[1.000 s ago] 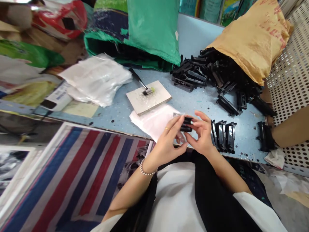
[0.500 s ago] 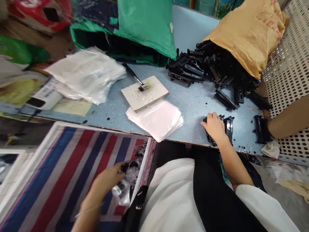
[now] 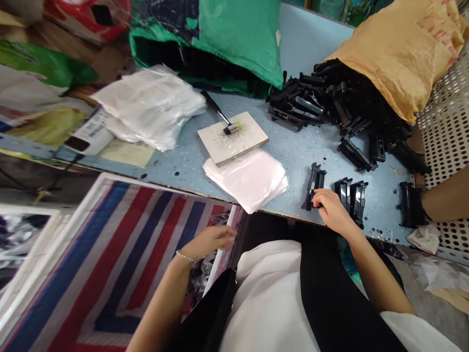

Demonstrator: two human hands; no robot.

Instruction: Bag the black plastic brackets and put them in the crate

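My right hand (image 3: 331,209) rests at the table's near edge, its fingertips closed on the near end of a black plastic part (image 3: 314,183). That part lies slightly apart, left of a short row of similar black parts (image 3: 352,195). My left hand (image 3: 211,239), a bead bracelet on its wrist, hovers low on the left above the rim of a red, white and blue striped bag (image 3: 120,259). It is a little blurred, fingers stretched out with nothing visible in them. A stack of clear plastic bags (image 3: 249,178) lies on the blue table (image 3: 293,151) between my hands.
A small hammer (image 3: 230,127) lies on a pale board (image 3: 234,142) behind the bag stack. A yellow sack (image 3: 399,54) spills a heap of black parts (image 3: 326,102) at the back right. A green sack (image 3: 234,39), crumpled plastic bags (image 3: 150,105) and a perforated white panel (image 3: 443,127) surround the table.
A second ago both hands held a black part over the bag stack. My left hand then dipped into the striped bag and has risen empty. My right hand drew one part off the row.
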